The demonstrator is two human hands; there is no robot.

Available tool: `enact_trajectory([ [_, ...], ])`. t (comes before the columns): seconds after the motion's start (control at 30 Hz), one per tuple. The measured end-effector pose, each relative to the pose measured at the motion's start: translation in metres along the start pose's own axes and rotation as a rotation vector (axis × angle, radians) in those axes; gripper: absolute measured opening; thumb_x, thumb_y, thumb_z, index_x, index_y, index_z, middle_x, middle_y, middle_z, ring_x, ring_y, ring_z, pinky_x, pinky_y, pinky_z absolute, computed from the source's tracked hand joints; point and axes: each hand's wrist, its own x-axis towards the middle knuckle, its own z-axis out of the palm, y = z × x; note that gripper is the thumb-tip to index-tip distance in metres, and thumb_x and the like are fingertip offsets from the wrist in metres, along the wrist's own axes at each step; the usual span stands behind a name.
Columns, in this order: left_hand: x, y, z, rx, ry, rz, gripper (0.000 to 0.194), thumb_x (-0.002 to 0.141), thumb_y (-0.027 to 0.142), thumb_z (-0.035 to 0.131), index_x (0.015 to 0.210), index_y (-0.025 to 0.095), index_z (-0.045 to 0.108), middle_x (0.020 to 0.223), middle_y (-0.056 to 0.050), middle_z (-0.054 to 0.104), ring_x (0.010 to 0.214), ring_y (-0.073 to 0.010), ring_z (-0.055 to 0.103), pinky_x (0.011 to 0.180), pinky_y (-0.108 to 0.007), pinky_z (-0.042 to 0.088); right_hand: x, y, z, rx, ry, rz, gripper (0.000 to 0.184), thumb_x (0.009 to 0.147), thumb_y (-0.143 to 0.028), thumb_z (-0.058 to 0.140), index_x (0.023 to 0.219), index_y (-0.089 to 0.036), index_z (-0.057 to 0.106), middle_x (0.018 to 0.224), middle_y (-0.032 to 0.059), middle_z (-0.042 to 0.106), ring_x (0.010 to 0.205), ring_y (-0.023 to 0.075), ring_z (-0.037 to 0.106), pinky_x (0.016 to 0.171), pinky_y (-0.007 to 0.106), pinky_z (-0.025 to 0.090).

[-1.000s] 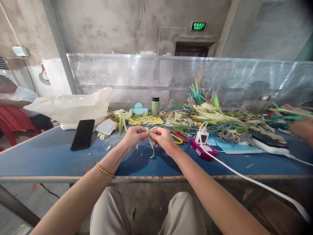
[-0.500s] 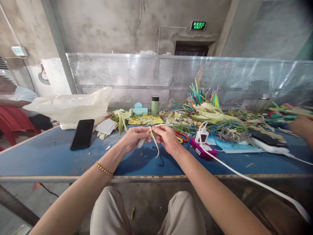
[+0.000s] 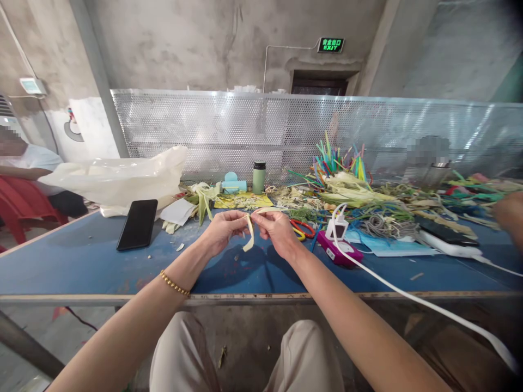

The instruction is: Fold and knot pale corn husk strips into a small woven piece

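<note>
Both my hands meet above the near middle of the blue table [image 3: 155, 277]. A pale yellow strip, like corn husk [image 3: 250, 239], is pinched between them and its loose end hangs down. My left hand [image 3: 224, 231], below a gold bead bracelet [image 3: 175, 284], closes thumb and fingers on the strip. Opposite it, my right hand [image 3: 274, 230] grips the same strip with thumb and forefinger. The fingertips nearly touch and hide the part they hold. Behind the hands lie husk scraps on a yellow sheet [image 3: 241, 200].
Left of me are a black phone [image 3: 138, 224] and a large plastic bag [image 3: 118, 177]. At the right stand a purple power socket [image 3: 339, 247] with a white cable and heaps of coloured strips [image 3: 339, 158]. A green bottle [image 3: 259, 177] stands behind. Another person's hand [image 3: 510, 215] is at far right.
The strip's hanging end has shifted left and now looks shorter and wider. My hands stay in nearly the same place, still pinching. The other person's hand has moved slightly right.
</note>
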Motion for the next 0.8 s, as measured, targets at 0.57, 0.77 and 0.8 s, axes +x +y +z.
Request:
enact_trajectory([
  [0.57, -0.0006, -0.0014, -0.0004, 0.743, 0.079, 0.296, 0.016, 0.078, 0.027, 0.061, 0.068, 0.015, 0.062, 0.06, 0.002, 0.053, 0.059, -0.0108, 0.043, 0.056, -0.025, 0.032, -0.0012, 0.0022, -0.001, -0.277, 0.004, -0.088, 0.026, 0.073, -0.041, 0.07, 0.073, -0.016, 0.063, 0.048, -0.0028, 0.051, 0.041, 0.0104, 0.044, 0.037, 0.023, 0.034],
  [0.77, 0.0013, -0.0019, -0.0022, 0.664, 0.139, 0.296, 0.016, 0.074, 0.029, 0.065, 0.067, 0.015, 0.064, 0.06, 0.001, 0.055, 0.059, -0.0116, 0.044, 0.056, -0.025, 0.032, -0.0025, 0.0008, -0.0012, -0.278, -0.004, -0.092, 0.024, 0.075, -0.041, 0.068, 0.073, -0.017, 0.063, 0.044, -0.0036, 0.048, 0.038, 0.0107, 0.042, 0.037, 0.023, 0.033],
  [0.8, 0.0015, -0.0021, -0.0027, 0.671, 0.157, 0.303, 0.015, 0.074, 0.029, 0.065, 0.066, 0.015, 0.064, 0.059, 0.001, 0.055, 0.058, -0.0117, 0.044, 0.057, -0.025, 0.033, -0.0028, 0.0014, -0.0011, -0.277, -0.006, -0.094, 0.024, 0.076, -0.041, 0.068, 0.073, -0.018, 0.063, 0.044, -0.0036, 0.048, 0.038, 0.0107, 0.042, 0.037, 0.023, 0.032],
])
